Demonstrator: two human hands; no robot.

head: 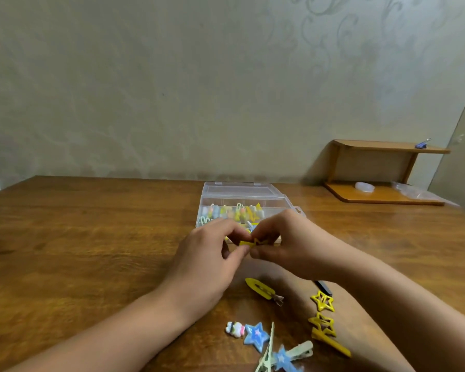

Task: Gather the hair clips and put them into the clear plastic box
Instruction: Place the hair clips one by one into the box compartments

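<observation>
Both hands meet just in front of the box (279, 196), sharing one yellow star clip (254, 242). The left hand (207, 253) pinches its flat end between thumb and curled fingers; the right hand (285, 242) pinches the star end the same way. The clip hangs above the table (91, 237), just near of the box's front wall.

The step in hand looks like carrying this clip to the box, perhaps snapping it shut first. The next move calls for a short push far-ward over the front wall and a release into the open tray, where a heap of pastel clips (234, 212) already lies; the lid stands open behind.

More clips wait near the person: a yellow oval clip (261, 289), two yellow stars (323, 312) at right beside the right forearm, a blue star (256, 336), a small white charm clip (234, 329), and a green clip (298, 350) at the near edge. So the task seems partly done.
</observation>
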